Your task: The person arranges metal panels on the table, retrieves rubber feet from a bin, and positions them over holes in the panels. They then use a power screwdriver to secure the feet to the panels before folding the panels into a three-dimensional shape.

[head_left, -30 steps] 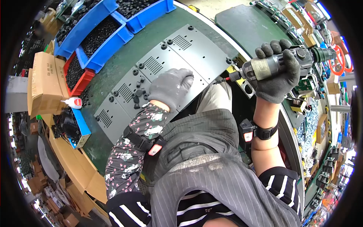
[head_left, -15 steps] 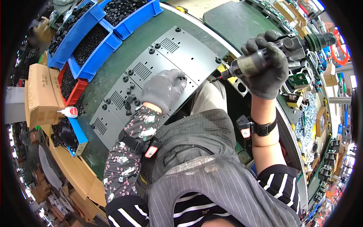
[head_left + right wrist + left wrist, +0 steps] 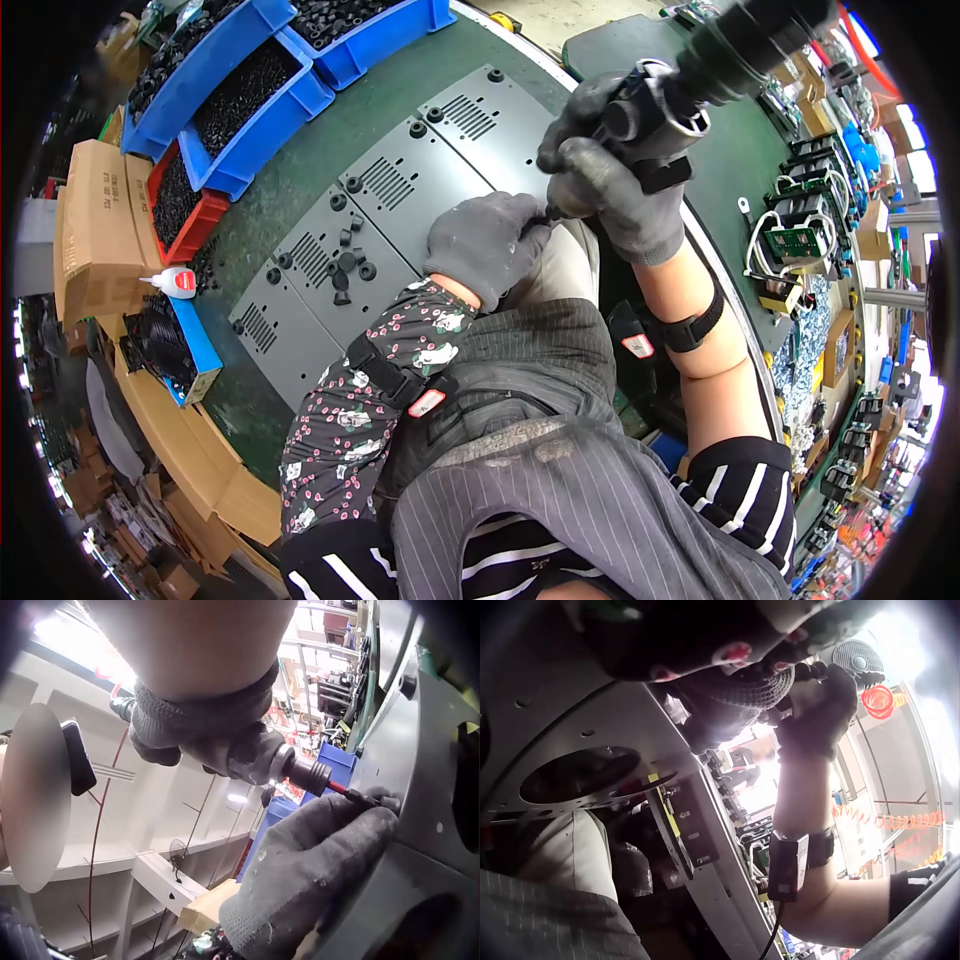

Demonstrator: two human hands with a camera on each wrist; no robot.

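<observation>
Cardboard box (image 3: pixel 100 230), upper left of head view: a line of dark print on its top, turned sideways and too small to read. Glue bottle (image 3: pixel 172 283) just below: red label, wording illegible. Nothing else readable.

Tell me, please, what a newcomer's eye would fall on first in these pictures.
The gloved right hand grips a power screwdriver at top centre, its bit pinched by the gloved left hand at the near edge of the grey metal panel. Behind, at upper left, stand blue bins full of black parts.
</observation>
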